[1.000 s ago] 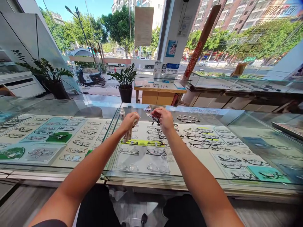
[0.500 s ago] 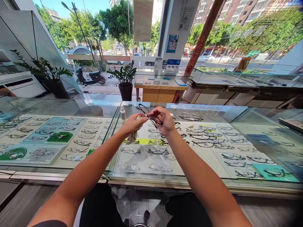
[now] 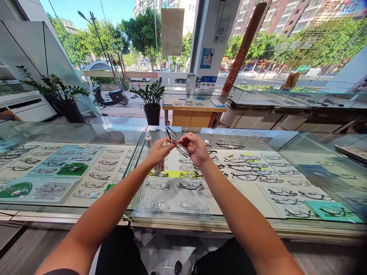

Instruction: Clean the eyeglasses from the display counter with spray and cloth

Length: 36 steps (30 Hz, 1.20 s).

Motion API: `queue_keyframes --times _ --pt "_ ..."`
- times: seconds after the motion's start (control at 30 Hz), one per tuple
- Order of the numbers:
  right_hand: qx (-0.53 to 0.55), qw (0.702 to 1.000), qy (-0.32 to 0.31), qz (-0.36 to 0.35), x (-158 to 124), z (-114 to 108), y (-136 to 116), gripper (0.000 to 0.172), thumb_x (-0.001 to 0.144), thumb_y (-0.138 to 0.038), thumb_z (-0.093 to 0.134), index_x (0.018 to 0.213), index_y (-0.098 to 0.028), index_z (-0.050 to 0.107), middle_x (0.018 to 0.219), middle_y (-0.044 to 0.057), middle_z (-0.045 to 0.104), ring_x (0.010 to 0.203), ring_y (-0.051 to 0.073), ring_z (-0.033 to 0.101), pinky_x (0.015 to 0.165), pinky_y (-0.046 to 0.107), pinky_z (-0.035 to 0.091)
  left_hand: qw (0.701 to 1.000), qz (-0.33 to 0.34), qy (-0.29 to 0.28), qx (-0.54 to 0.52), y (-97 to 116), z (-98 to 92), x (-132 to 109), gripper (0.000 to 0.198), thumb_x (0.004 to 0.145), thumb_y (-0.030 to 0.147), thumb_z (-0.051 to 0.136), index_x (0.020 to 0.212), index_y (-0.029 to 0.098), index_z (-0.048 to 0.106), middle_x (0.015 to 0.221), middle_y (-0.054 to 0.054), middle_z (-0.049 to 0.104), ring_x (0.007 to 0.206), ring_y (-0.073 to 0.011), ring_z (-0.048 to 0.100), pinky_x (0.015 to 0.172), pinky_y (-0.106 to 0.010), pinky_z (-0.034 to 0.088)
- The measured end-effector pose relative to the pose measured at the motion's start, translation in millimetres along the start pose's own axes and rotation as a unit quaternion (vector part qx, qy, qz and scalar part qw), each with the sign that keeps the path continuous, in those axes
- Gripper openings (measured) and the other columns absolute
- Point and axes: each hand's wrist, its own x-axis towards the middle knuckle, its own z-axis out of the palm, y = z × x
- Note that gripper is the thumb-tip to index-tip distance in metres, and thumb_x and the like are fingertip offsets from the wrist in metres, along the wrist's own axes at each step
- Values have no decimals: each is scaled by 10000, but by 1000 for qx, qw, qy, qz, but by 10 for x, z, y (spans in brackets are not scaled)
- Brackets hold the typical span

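Black-framed glasses (image 3: 175, 139) between both hands.

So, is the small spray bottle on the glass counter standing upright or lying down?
Upright. The spray bottle stands on the glass counter with its cap on top, just beyond the left hand, which holds a cloth.

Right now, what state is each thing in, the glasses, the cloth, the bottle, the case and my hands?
Glasses: held above the counter by both hands.
Cloth: hanging from the left hand.
Right hand: pinching the frame.
Spray bottle: upright on the glass.
Display case: closed, frames laid inside.
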Motion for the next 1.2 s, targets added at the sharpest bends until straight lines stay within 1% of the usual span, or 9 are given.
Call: queue_keyframes --times 0.1,0.2,0.3,0.43,0.57,0.7,0.83,1.03,1.2 --pt "-23 1000 15 12 31 -19 25 262 709 -397 929 799 -232 747 830 2 781 851 166 736 858 292 601 1000 4 -3 10 -7 -23 3 582 868 714 828 791 220 530 612 80 392 567 -93 303 562 -252 216" --pt "-45 996 20 79 64 -54 59 315 645 -368 952 852 -225 764 832 1 791 842 171 751 824 292 595 1000 3 -10 13 26 -44 2 572 878 701 830 793 219 535 624 79 394 575 -93 305 566 -246 223" --pt "-56 990 -4 127 79 -85 94 319 652 -392 947 861 -205 795 823 25 805 812 177 752 760 287 578 1000 0 -9 6 82 -54 2 579 841 691 868 780 214 544 629 75 402 577 -90 310 563 -244 217" --pt "-41 990 -36 133 80 -120 131 266 717 -408 942 797 -206 788 810 25 805 769 164 719 695 275 554 999 -26 -29 -6 142 -61 2 624 772 733 899 765 215 551 600 81 386 552 -83 299 553 -248 187" --pt "-22 987 -29 155 100 -159 152 296 668 -397 988 771 -202 791 791 18 799 732 142 694 671 252 559 998 -50 -47 -12 114 -89 6 626 762 729 904 745 211 552 589 81 383 550 -81 300 557 -248 186" --pt "-19 988 -27 150 129 -181 165 330 640 -417 1002 791 -185 821 767 10 790 687 111 655 610 219 516 998 -55 -42 -1 9 -140 28 524 775 635 931 853 184 675 664 52 512 603 -93 395 598 -239 260" --pt "-16 988 -22 151 131 -185 167 301 666 -387 990 826 -193 825 825 20 816 742 130 697 643 235 537 998 -46 -32 27 -35 -164 45 488 752 575 963 876 174 713 753 16 621 665 -108 473 642 -235 318" --pt "-7 988 -35 152 101 -174 137 242 687 -351 983 794 -215 814 884 40 843 825 152 743 784 261 617 998 -58 -28 -2 38 -132 34 509 731 589 973 814 175 688 644 46 525 598 -95 394 597 -235 263" --pt "11 990 -23 140 120 -224 87 219 701 -354 963 765 -228 796 858 31 831 832 179 760 776 277 644 990 -106 -19 -88 108 -176 45 504 665 524 986 758 196 615 585 75 449 528 -76 351 525 -227 238"
